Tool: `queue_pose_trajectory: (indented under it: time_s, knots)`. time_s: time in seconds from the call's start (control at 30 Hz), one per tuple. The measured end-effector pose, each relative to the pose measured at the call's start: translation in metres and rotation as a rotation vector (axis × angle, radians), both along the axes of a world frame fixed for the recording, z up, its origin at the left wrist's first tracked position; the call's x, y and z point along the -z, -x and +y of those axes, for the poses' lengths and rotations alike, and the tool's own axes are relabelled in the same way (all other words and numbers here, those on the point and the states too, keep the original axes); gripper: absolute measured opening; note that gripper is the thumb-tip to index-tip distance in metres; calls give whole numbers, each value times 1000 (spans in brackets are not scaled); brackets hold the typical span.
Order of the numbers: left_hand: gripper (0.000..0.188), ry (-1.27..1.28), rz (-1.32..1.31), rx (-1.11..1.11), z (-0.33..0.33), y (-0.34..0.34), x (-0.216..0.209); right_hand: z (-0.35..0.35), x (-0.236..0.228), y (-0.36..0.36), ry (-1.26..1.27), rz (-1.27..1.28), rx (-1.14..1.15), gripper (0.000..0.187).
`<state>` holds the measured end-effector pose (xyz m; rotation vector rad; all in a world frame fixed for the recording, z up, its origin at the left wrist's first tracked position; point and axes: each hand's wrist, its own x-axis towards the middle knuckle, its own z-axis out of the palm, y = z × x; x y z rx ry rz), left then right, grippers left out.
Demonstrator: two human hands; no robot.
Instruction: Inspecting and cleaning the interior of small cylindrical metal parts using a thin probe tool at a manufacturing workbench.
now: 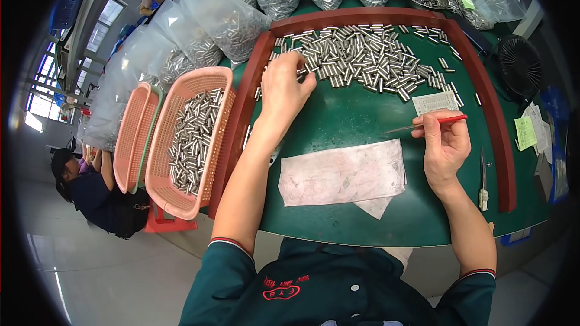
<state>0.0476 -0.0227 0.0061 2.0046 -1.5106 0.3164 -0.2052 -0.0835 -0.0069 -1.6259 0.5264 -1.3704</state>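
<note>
floor: pale glossy tiles point(90, 265), reflecting light
windows: bright panes point(42, 93) far left
bench: green top point(338, 115), red-brown rim point(501, 139)
fan: small black point(518, 63), right

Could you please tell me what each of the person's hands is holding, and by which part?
The right hand pinches a red-handled pointed tool at its handle. The left hand rests on the metal pins; any grip is hidden.

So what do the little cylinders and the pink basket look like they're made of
The little cylinders look like bare polished metal, probably steel: silvery grey with bright glints. The pink basket looks like moulded plastic: uniform matte colour and a fine mesh wall.
</note>
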Motion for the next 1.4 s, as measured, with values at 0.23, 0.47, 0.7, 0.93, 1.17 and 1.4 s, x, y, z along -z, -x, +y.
queue_pose_trajectory:
  time_s: [0.23, 0.47, 0.7, 0.93, 1.17, 1.4]
  knots:
    - [42, 23, 1442, 280, 30, 30, -7, -5, 7, -6, 38, -9, 17, 6]
    - [20, -10, 1689, 392, 38, 49, -4, 2, -2, 8, 107, 48, -21, 2]
    - [12, 4, 1713, 365, 39, 48, 3, 7, -3, 9, 240, 100, -51, 8]
    - [12, -60, 1789, 277, 43, 54, -5, 13, -12, -2, 495, 30, -177, 18]
    - [9, -106, 1543, 297, 35, 65, 6, 15, -9, -3, 588, 53, -154, 15]
    - [9, -144, 1399, 267, 38, 72, 2, 15, -7, -7, 625, 45, -113, 16]
